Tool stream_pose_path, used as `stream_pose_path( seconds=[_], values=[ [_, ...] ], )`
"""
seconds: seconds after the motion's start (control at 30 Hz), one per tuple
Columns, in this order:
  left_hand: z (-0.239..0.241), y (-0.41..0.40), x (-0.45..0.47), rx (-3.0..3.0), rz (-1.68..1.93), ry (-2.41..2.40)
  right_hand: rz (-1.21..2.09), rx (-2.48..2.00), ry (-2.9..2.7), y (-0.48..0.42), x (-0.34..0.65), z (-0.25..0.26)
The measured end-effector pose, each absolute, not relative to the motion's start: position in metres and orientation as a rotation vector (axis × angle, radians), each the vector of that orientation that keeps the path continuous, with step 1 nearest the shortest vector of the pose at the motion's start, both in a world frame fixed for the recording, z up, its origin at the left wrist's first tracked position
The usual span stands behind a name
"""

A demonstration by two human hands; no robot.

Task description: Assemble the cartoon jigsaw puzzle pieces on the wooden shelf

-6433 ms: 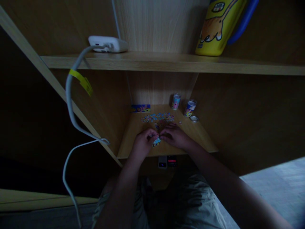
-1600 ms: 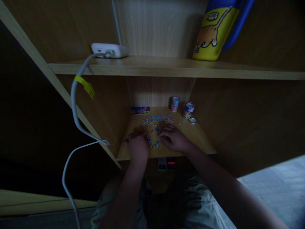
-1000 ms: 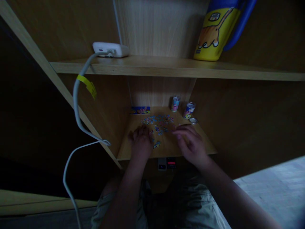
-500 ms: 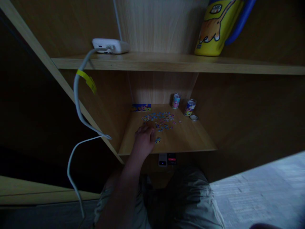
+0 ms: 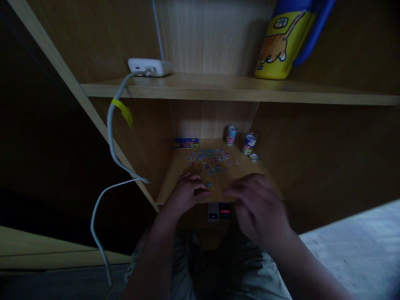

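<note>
Head view has the right hand (image 5: 262, 206) back in frame, blurred, near the lower shelf's (image 5: 175, 166) front edge opposite the left hand (image 5: 187, 187), so two-handed puzzling seems resumed; whether their curled fingers grip anything cannot be told; small, flat, multicoloured puzzle pieces (image 5: 207, 167) spread toward its back edge, one bluish piece (image 5: 208, 184) nearer the front

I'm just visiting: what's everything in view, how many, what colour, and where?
Upper shelf: one, light wood, centre
Lower shelf: one, light wood, beneath it
Boxy device: one, white, upper shelf, left
Cable: one, whitish, plugged into it
Tag: one, yellow, on the cable
Mug: one, yellow and blue, upper shelf, right
Puzzle pieces: many, multicoloured, lower shelf
Picture card: one, mostly blue, back left
Cans: two, printed blue and others, back right
Lid: one, silvery, by the nearer can
Handheld devices: two, grey and black, below the front edge
Floor: grey, lower right
Trousers: one pair, grey-green, bottom
Left hand: one, bare, near a piece
Right hand: one, bare, blurred, front right
</note>
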State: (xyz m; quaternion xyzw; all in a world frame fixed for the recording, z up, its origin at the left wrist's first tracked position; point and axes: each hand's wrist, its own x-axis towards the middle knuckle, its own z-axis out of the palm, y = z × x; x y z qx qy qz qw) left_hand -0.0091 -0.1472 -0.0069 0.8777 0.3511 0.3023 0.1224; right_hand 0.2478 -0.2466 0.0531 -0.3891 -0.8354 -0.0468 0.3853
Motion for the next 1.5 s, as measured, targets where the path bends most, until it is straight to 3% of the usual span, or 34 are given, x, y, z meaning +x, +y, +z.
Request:
stream_pose_path(
  seconds=[0.3, 0.43, 0.87, 1.5],
  values=[
    [-0.007, -0.147, -0.012, 2.574, 0.861, 0.928, 0.014, -1.394, -2.357, -0.19, 0.236, -0.02],
    [-0.009, -0.144, -0.011, 2.538, 0.912, 0.975, -0.029, -1.45, -2.238, -0.185, 0.244, -0.017],
    [-0.011, -0.139, -0.014, 2.487, 0.91, 1.142, 0.232, -0.928, -2.387, -0.144, 0.24, -0.008],
    [-0.008, -0.14, -0.009, 2.444, 0.877, 1.073, 0.187, -1.007, -2.318, -0.158, 0.238, -0.012]
  ],
)
